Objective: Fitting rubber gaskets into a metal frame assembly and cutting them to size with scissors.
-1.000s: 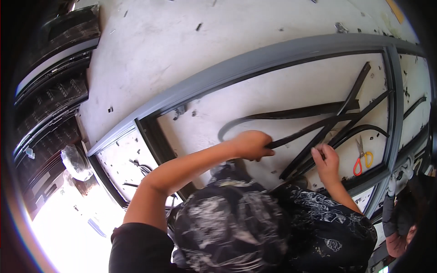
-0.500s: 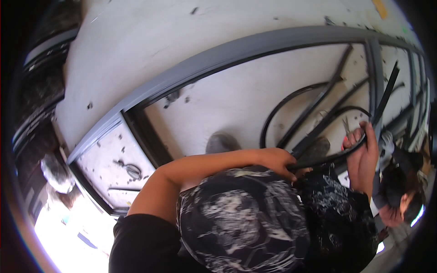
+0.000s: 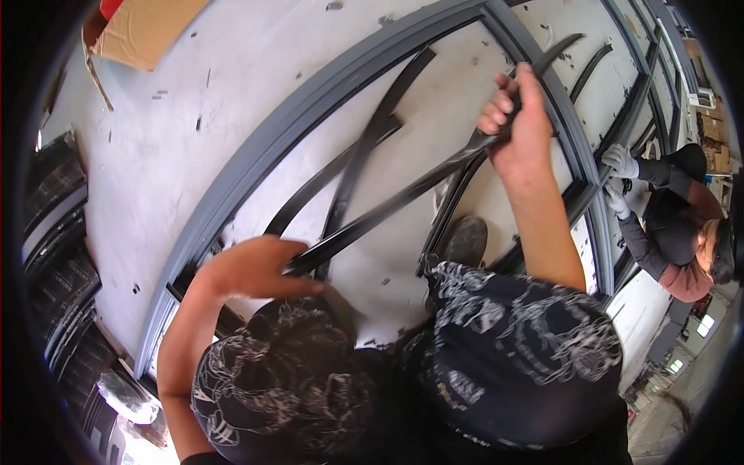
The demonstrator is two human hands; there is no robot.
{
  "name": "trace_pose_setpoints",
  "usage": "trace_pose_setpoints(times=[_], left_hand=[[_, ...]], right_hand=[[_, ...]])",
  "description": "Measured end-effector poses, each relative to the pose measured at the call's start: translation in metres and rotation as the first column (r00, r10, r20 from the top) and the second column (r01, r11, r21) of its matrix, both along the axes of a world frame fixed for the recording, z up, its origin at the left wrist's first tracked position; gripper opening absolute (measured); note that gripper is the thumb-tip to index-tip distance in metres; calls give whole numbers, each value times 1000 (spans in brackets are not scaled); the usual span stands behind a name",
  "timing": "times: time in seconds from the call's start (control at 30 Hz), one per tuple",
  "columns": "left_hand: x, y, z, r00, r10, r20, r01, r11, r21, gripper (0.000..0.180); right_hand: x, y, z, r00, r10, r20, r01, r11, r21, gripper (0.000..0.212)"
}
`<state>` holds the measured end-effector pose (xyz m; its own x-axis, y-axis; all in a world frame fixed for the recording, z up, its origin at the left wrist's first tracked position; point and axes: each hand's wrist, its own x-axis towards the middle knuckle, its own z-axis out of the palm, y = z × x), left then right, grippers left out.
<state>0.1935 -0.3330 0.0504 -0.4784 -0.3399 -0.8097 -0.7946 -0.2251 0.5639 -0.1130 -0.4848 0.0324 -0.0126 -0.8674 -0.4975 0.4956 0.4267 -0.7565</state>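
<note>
A long black rubber strip (image 3: 403, 186) runs slantwise between my two hands. My right hand (image 3: 518, 124), raised at the upper right, is closed around it, and a tail of strip sticks out beyond the fist. Down at the left, my left hand (image 3: 252, 267) has the strip's lower part between its thumb and fingers; motion blurs it slightly. Beneath the held strip, other black strips (image 3: 310, 190) lie crossed inside a large grey metal frame (image 3: 256, 143).
My shoe (image 3: 466, 242) is inside the frame. A co-worker's gloved hands (image 3: 620, 170) touch the frame at the right. A cardboard box (image 3: 147, 31) lies at the upper left; dark wrapped profiles (image 3: 62, 256) are stacked at the left. Small black scraps dot the pale floor.
My hands have moved apart, the right one up, the left one leftward, and the strip between them is now straight. The view has turned. The scissors seen beside my right hand no longer show.
</note>
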Motion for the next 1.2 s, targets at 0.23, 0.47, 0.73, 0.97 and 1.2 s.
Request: trace_pose_setpoints(times=[0.23, 0.47, 0.73, 0.97, 1.2], left_hand=[[73, 95, -53, 858, 462, 224, -483, 579, 657, 74], [80, 64, 22, 846, 99, 524, -339, 858, 387, 56], [55, -79, -5, 840, 229, 492, -186, 973, -135, 32], [-104, -281, -55, 961, 242, 133, -58, 649, -758, 40], [-195, -384, -114, 905, 376, 199, -27, 518, -855, 70]], right_hand=[[42, -24, -97, 976, 208, -61, -211, 977, -40, 25], [124, -2, -156, 776, 560, -290, -543, 827, 143, 49], [45, -35, -122, 986, -9, 165, -30, 972, 233, 31], [26, -114, -146, 993, -72, 93, 60, 990, 125, 54], [28, -163, -159, 940, -281, 195, 243, 950, 199, 35]])
